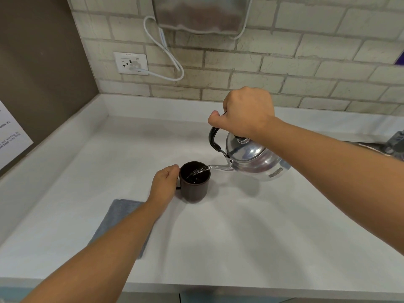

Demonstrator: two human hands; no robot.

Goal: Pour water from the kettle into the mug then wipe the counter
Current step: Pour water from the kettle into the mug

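I am mid-pour: my right hand (244,112) is clamped on the black handle of the shiny steel kettle (253,158), tilted so water streams into the dark brown mug (194,182) at centre, which my left hand (165,182) steadies by its handle. Wiping is left, I judge. The folded grey cloth (122,224) lies at 7 o'clock of the mug on the white surface (240,237), partly under my forearm; nothing else blocks it.

A pale white counter (229,237) fills the lower and middle frame, meeting a brick-tile wall along the top. A dark brown mug (195,182) stands upright near its centre. A folded grey cloth (119,224) lies flat at lower left, partly hidden by a forearm.
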